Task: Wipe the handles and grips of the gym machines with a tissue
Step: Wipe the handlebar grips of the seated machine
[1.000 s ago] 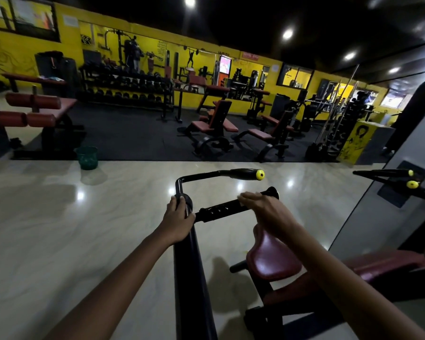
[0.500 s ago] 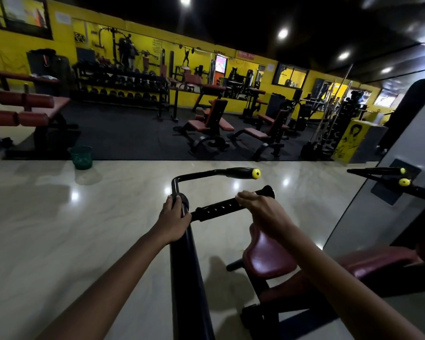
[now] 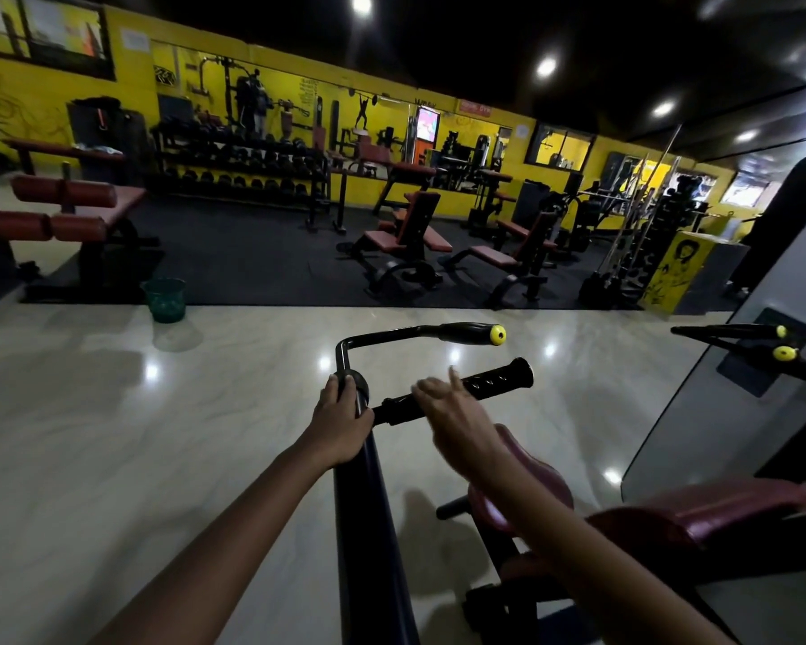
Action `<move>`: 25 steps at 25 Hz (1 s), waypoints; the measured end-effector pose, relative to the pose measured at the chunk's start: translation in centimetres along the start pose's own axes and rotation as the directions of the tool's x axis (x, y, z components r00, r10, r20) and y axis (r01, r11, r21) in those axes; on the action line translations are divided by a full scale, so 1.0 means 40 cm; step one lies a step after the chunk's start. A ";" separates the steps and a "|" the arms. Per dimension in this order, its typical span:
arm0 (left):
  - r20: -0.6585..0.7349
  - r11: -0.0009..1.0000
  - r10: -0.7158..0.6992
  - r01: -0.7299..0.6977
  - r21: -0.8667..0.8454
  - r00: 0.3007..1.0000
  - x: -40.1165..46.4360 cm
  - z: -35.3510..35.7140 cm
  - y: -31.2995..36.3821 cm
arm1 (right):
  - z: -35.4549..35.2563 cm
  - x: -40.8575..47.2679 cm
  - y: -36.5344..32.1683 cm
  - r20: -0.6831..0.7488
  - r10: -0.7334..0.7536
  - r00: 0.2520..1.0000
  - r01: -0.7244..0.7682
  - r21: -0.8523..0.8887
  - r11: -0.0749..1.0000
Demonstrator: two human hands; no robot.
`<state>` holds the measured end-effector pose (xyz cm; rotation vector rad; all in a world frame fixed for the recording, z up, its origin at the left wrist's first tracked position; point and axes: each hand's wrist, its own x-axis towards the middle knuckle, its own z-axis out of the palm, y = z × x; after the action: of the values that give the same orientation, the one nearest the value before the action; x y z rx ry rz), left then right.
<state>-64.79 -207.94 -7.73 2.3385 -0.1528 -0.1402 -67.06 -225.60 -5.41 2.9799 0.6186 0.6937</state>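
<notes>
A black machine arm rises in front of me. My left hand grips its top, just below the pivot. A black ribbed grip sticks out to the right of the pivot. Above it a thin bent handle ends in a yellow cap. My right hand is blurred, lifted just in front of the ribbed grip with its fingers loose. No tissue shows in either hand.
A maroon seat and pad lie right of the arm. Two more yellow-capped handles jut from a grey panel at right. A green bin stands on the pale floor. Benches and dumbbell racks fill the far black mat.
My right hand has come off the ribbed grip and slid back toward the pivot, its fingers opening. My left hand stays gripping the top of the arm.
</notes>
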 end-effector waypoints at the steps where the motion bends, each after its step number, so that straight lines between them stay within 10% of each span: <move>1: -0.001 1.000 0.000 0.000 0.005 1.000 0.001 0.000 0.000 | 0.011 0.004 -0.035 0.004 -0.034 0.999 0.034 0.017 0.999; 7: 0.005 1.000 -0.001 0.001 0.003 1.000 0.002 0.000 0.000 | 0.002 0.031 -0.031 0.102 -0.205 0.973 0.200 0.061 0.978; 13: 0.009 1.000 0.005 -0.004 -0.016 1.000 -0.006 -0.003 0.005 | -0.042 0.093 0.020 0.320 0.145 0.936 -0.097 -0.162 0.982; 20: 0.012 1.000 -0.004 0.005 -0.016 1.000 -0.004 -0.006 0.009 | -0.033 0.134 0.009 0.364 -0.099 0.926 -0.001 0.265 0.964; 25: 0.016 1.000 0.002 -0.002 -0.026 1.000 -0.005 -0.004 0.004 | -0.034 0.148 0.086 0.410 0.025 0.912 -0.093 0.147 0.985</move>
<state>-64.99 -207.92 -7.51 2.3121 -0.1606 -0.1596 -61.49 -226.60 -1.35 3.1568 0.5785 0.0066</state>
